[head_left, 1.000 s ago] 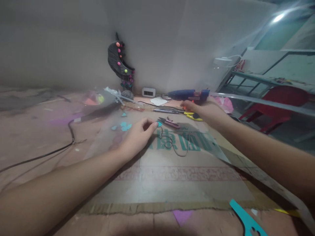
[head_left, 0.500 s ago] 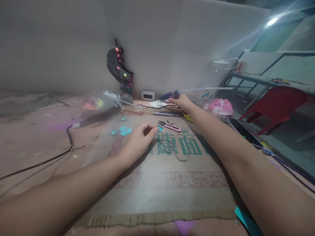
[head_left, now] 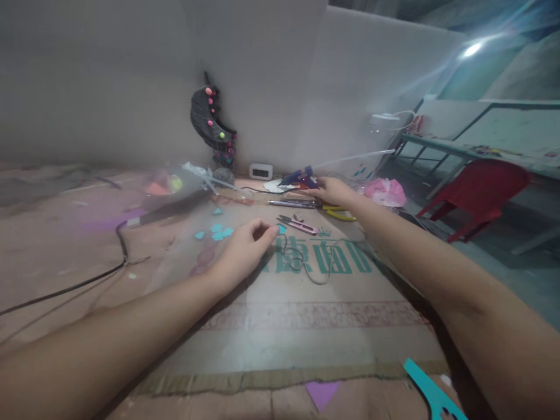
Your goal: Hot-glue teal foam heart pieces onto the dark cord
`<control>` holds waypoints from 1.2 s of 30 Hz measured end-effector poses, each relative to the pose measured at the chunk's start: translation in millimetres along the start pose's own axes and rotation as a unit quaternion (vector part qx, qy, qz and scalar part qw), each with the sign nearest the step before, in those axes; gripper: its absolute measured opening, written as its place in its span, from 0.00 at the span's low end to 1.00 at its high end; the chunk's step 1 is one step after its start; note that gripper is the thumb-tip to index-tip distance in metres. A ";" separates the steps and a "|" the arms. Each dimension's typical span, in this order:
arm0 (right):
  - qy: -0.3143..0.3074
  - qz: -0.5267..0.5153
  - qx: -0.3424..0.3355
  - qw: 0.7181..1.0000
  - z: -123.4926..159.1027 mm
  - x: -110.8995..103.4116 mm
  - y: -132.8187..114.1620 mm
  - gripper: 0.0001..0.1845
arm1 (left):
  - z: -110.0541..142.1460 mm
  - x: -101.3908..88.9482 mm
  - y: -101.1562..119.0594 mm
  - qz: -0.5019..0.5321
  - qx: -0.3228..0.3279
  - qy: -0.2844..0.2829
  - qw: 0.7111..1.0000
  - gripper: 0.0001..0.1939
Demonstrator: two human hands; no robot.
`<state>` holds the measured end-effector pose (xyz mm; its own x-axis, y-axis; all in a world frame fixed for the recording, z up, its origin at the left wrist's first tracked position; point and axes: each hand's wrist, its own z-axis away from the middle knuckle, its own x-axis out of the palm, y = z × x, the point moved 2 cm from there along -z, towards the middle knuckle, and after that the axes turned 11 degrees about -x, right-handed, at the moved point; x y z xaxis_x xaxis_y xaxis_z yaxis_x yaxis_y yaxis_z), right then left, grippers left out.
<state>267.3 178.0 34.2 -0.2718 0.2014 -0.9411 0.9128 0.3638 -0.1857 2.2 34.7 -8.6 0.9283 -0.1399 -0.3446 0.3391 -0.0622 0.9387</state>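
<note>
Two bare hands at work over a printed cardboard sheet, forearms reaching in from either side. Left hand closed in a pinch, thumb and forefinger together at a small blue piece, low over the middle of the sheet. Grey cord trailing in loops across the green print, one end close by the pinched piece. Right hand stretched far back, fingers at the handle end of a blue glue gun, nose pointing left and down towards white paper. Full grip or mere touch on the gun: cannot tell. Long clear stick slanting up to the right behind the gun.

Seems to be at a gluing step, between the gun's place at the back and the pinched piece in front. Probably calls next for an unmoving left pinch, blue piece and cord kept together, and for a steady, controlled right hand around the gun's likely hot nose.

Within easy reach: pink snips just beyond the blue piece, yellow-handled pliers below the right wrist, loose blue cutouts left of the pinch.
</note>
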 end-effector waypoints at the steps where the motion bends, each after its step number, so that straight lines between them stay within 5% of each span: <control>1: 0.009 0.005 -0.006 1.000 5.2 -3.8 -3.5 0.24 | -0.1 -0.1 -0.1 -0.001 0.001 0.000 1.000 0.15; 5: 0.055 -0.029 -0.031 0.998 35.0 -16.7 -37.6 0.16 | -0.3 -0.6 -0.8 -0.010 0.001 0.001 1.000 0.15; 7: 0.086 -0.176 -0.035 0.980 56.6 -17.0 -64.3 0.15 | -0.1 -0.9 -0.6 -0.013 -0.001 0.004 1.000 0.15; 9: 0.083 -0.360 -0.035 0.929 79.9 -11.3 -91.9 0.15 | 0.2 -1.3 0.1 -0.014 0.002 0.012 1.000 0.15; 11: 0.039 -0.539 0.014 0.842 100.8 -1.0 -114.2 0.18 | 0.4 -1.7 0.8 -0.016 0.005 0.022 1.000 0.14; 13: -0.018 -0.616 0.056 0.786 115.8 8.3 -128.9 0.20 | 0.5 -2.1 0.9 -0.016 0.006 0.027 1.000 0.14; 19: -0.125 -0.652 0.089 0.743 124.0 16.3 -134.6 0.26 | 0.9 -2.6 0.6 -0.015 0.004 0.006 1.000 0.15; 22: -0.135 -0.623 0.085 0.766 121.4 15.8 -128.4 0.23 | 1.5 -2.3 1.8 -0.008 0.010 0.005 1.000 0.14; 26: -0.131 -0.518 0.043 0.844 118.1 14.8 -119.5 0.11 | 2.4 -1.6 3.1 -0.010 0.007 -0.004 1.000 0.13; 30: -0.046 -0.416 -0.024 0.908 115.7 14.1 -114.7 0.06 | 4.0 -1.5 5.2 -0.022 0.004 -0.013 1.000 0.13; 36: 0.057 -0.330 -0.068 0.940 118.1 15.2 -115.2 0.10 | 7.1 -0.8 9.4 -0.043 0.003 -0.021 0.999 0.12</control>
<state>194.0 31.7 7.9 -0.8034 -0.0164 -0.5952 0.4879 0.5547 -0.6740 3.6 27.2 0.5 0.8885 -0.1754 -0.4241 0.4163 -0.0810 0.9056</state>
